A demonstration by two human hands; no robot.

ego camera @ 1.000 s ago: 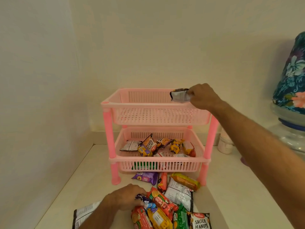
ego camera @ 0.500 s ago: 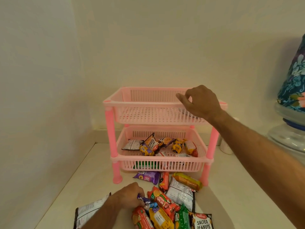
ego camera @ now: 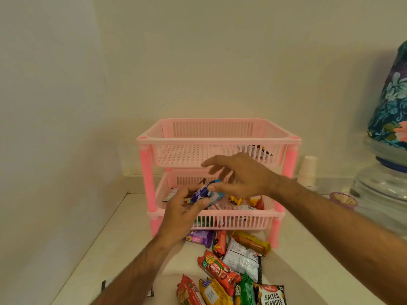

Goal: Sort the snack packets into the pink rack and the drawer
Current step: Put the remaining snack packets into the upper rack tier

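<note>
While the pink rack (ego camera: 218, 137) stands on the white surface (ego camera: 308, 260) in the corner, both hands meet in front of its lower basket. The upper basket carries one dark packet (ego camera: 256, 151) at its right end, seen through the slats. The lower basket holds several small packets (ego camera: 244, 202). In front of the rack a pile of snack packets (ego camera: 231, 269) lies on the surface, among them a red biscuit packet (ego camera: 219, 268), a white pouch (ego camera: 242, 261) and a bag marked salted peanuts (ego camera: 272, 296). The left hand (ego camera: 184, 209) grasps a blue and purple packet (ego camera: 203, 192) between thumb and fingers. The right hand (ego camera: 242, 175) is spread with loose fingers; its thumb seems to touch the top end of this packet, but the blur makes this not sure. A stack of paper cups (ego camera: 307, 170) stands right of the rack.
</note>
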